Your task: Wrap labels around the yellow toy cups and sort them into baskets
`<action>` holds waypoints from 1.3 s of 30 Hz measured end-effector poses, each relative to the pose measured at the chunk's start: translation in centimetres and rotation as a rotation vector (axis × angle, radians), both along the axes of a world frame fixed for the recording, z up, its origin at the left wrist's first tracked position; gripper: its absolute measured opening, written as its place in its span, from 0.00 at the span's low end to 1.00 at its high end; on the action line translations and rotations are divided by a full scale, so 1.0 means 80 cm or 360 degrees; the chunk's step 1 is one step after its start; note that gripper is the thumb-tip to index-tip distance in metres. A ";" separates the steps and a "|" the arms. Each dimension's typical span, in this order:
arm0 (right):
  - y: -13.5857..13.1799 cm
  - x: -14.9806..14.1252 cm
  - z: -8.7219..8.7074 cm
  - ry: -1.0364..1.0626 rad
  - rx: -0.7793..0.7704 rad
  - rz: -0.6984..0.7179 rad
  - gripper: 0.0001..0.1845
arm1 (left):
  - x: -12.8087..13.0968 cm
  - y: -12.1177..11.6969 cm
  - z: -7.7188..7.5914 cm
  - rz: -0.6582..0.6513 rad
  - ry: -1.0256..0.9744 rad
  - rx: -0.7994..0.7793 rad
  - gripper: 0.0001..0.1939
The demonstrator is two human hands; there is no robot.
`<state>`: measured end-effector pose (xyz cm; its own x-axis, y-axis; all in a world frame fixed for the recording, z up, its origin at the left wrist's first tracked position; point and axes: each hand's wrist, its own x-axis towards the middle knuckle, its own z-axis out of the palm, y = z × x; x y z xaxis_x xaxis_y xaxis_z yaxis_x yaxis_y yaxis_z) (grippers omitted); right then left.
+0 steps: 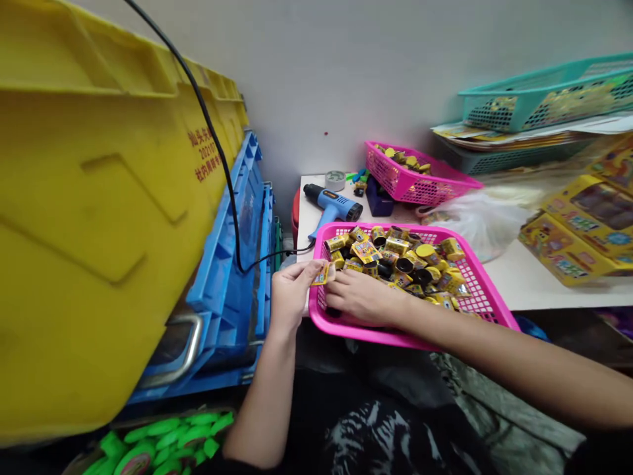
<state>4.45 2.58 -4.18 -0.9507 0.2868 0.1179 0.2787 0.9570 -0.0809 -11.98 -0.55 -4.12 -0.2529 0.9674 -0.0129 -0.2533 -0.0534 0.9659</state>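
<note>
A small yellow label (321, 274) is pinched between thumb and fingers of the left hand (291, 293), with the grip nearly closed. It is held at the left rim of the pink basket (376, 338), and its printed face is partly covered by the fingertips. Its long axis seems to be laid roughly across the view, tipped slightly up towards the right, though this is hard to judge at its small size.

The right hand (363, 298) is placed just to the right of the label, inside the near left corner of the basket, with its fingers bent down. Whether anything is gripped by it cannot be told, as the fingertips are hidden. The label is thus set between the two hands, held by the left and closely neighboured by the right.

The jars (426, 251) are heaped beyond and to the right of the label, and the right hand is nearer to them than the left. They are pointed in mixed directions, so no common axis is shared. The basket is stretched from left to right on the worktop (531, 284), with the heat gun (335, 202) laid behind its left end
</note>
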 end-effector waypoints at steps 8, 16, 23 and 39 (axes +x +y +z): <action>-0.049 0.072 0.033 0.1379 -0.0919 -0.1052 0.15 | 0.028 -0.011 0.004 -0.0074 0.0192 0.0026 0.12; -0.067 0.090 0.015 0.1441 -0.0862 -0.0920 0.18 | 0.067 -0.015 0.015 -0.0114 0.0246 0.0055 0.13; -0.067 0.108 0.001 0.1678 -0.1073 -0.0942 0.18 | 0.089 -0.014 0.028 -0.0259 0.0351 0.0054 0.13; -0.079 0.116 0.005 0.2244 -0.1847 -0.1037 0.17 | 0.120 -0.015 0.050 -0.0249 0.0678 0.0220 0.12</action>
